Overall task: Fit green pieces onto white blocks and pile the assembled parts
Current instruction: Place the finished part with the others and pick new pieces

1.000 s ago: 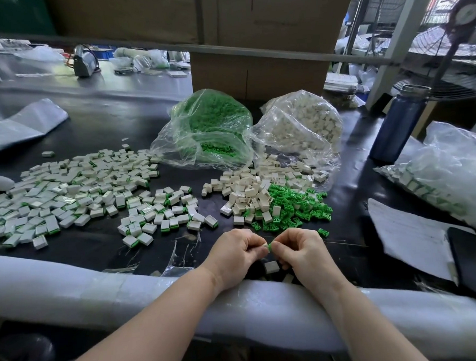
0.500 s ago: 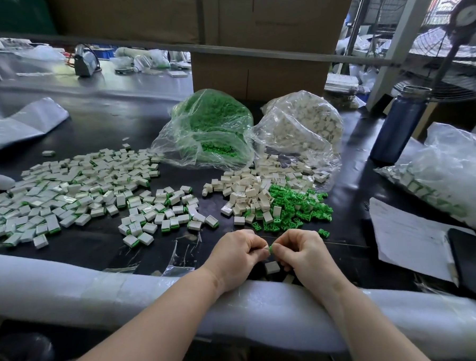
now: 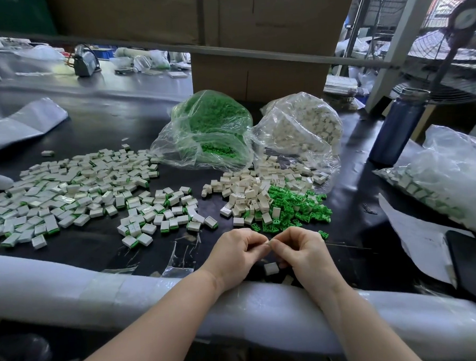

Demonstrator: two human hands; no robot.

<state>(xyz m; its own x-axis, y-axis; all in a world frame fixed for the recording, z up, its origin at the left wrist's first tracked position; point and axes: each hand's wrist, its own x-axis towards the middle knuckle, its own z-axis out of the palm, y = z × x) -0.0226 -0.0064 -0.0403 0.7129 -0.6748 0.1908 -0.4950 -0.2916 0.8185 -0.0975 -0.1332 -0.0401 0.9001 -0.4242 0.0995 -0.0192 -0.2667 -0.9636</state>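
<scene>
My left hand [image 3: 235,253] and my right hand [image 3: 301,248] meet fingertip to fingertip near the table's front edge, pinching one small piece between them; the fingers hide most of it. A white block [image 3: 271,268] lies on the table just below the fingertips. Ahead of my hands sits a heap of loose white blocks [image 3: 248,190] and, to its right, a heap of green pieces [image 3: 296,207]. One stray green piece [image 3: 323,234] lies by my right hand. Assembled white-and-green parts [image 3: 66,194] spread widely to the left, with a smaller cluster [image 3: 161,214] nearer.
Two clear bags stand behind the heaps, one of green pieces [image 3: 215,132] and one of white blocks [image 3: 303,124]. A blue bottle [image 3: 399,127] stands at right, beside another plastic bag [image 3: 451,174], paper [image 3: 416,234] and a dark tablet [image 3: 475,261]. White foam padding [image 3: 71,283] lines the front edge.
The green tip seen between my fingertips before is now hidden as both hands press closer together. The hands stay in the same spot.
</scene>
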